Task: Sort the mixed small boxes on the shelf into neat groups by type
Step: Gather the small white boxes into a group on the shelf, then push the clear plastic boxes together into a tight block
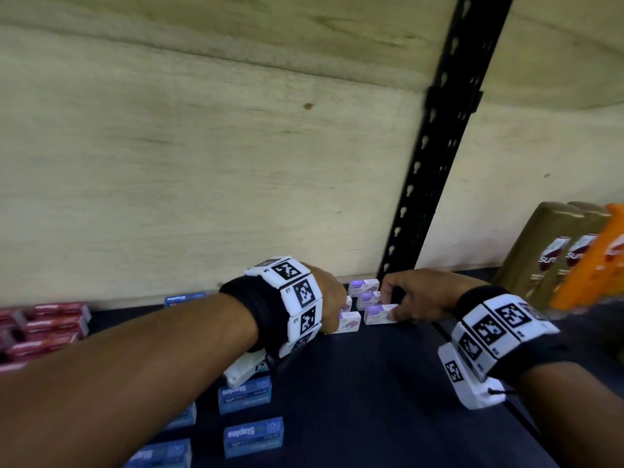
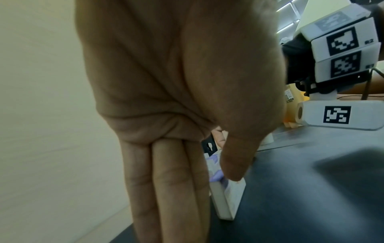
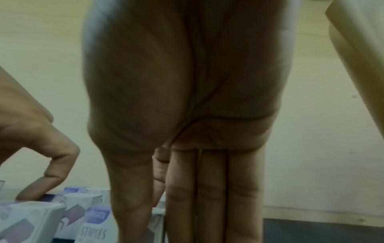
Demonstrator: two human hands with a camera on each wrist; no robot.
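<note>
Back wall (image 1: 202, 163) is formed by pale plywood sheeting, grain and one dark knot (image 1: 307, 106) seen left of frame centre. A second plywood board (image 1: 236, 28) is set across the top of the frame, angled overhead. A black metal upright (image 1: 435, 146) with keyhole slots is run from upper right down to the shelf, a bracket (image 1: 452, 99) clipped on it. Shelf surface (image 1: 371, 400) is dark, matte. Lighting is dim, greenish; bright ceiling strips (image 2: 288, 8) are glimpsed upper right in the left wrist view.

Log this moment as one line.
surface: dark shelf | left hand: pinches front-left white-purple box | right hand: thumb against front-right white-purple box, grip unclear | nearby: blue Staples boxes
</note>
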